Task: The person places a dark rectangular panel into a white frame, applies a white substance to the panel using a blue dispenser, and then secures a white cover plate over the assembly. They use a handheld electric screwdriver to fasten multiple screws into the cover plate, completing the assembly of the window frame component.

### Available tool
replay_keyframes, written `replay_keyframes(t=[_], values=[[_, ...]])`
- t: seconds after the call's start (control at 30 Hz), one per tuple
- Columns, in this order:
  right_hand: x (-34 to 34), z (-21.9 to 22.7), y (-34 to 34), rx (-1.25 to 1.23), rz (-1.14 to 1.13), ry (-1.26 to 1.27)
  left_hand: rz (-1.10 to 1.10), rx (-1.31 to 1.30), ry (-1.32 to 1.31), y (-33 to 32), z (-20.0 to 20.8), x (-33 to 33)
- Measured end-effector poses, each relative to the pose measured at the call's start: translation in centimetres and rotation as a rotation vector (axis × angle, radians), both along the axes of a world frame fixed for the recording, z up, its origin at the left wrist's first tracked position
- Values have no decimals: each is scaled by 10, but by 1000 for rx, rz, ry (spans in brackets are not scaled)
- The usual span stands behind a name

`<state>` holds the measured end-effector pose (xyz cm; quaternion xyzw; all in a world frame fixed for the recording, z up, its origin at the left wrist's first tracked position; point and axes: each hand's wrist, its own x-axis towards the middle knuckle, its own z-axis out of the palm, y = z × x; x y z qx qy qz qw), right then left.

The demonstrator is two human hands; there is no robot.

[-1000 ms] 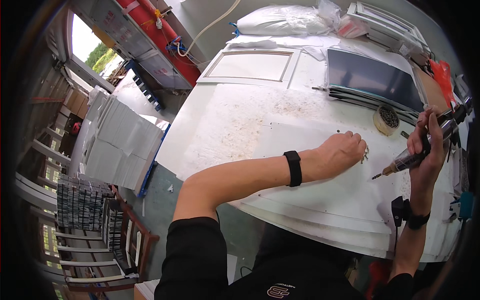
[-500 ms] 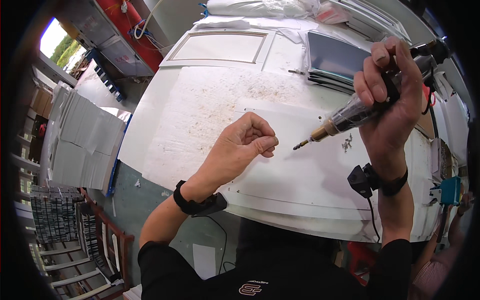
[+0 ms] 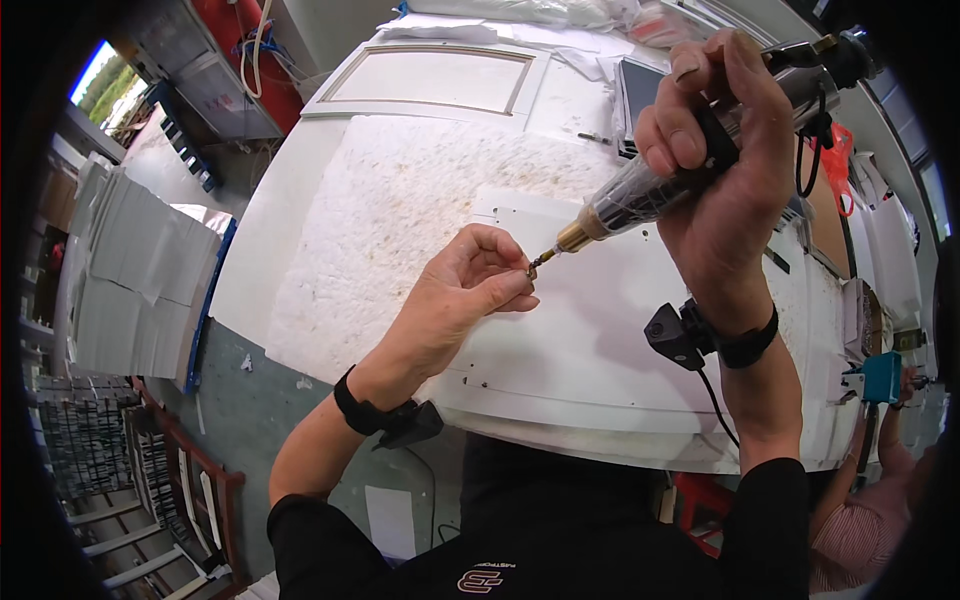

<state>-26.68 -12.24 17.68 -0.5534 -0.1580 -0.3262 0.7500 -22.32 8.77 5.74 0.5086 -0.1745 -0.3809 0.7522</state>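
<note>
My right hand (image 3: 735,190) is wrapped round an electric screwdriver (image 3: 640,195) with a clear-wrapped body and a brass-coloured nose. The tool slants down to the left, its bit at the fingertips of my left hand (image 3: 460,285). There the thumb and forefinger pinch a small metal piece that looks like a screw (image 3: 532,271), touching the bit tip. Both hands are above a flat white panel (image 3: 590,340) with small holes near its edges. My right hand and forearm cover part of the panel.
Under the panel lies a speckled white sheet (image 3: 370,200) on the worktable. Behind it is a framed white panel (image 3: 430,80). Stacked white boards (image 3: 140,290) stand left, a metal rack (image 3: 190,480) below. At right, another person (image 3: 865,535) holds a teal power tool (image 3: 880,378).
My right hand has brought the screwdriver left, so its bit now meets my left fingertips. The left hand keeps its pinch, and the small metal piece shows there now. The whole view has shifted slightly.
</note>
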Motion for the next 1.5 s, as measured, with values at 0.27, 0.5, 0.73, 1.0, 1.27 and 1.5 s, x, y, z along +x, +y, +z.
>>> replay_keyframes(t=[0.27, 0.5, 0.73, 1.0, 1.27, 1.5], values=[[1, -2, 2, -25, 38, -23, -13, -1, 30, 2, -8, 3], [6, -7, -3, -42, 81, -36, -20, -16, 62, 1, -8, 3], [9, -10, -6, -40, 85, -16, -1, -24, 25, 0, -12, 5], [6, 9, 21, 144, -50, 105, 7, -25, 33, -1, -11, 6], [23, 3, 15, -23, 18, 73, 55, 163, -232, -2, 2, 11], [63, -15, 19, -193, 11, 105, 62, 462, -856, -19, 2, 56]])
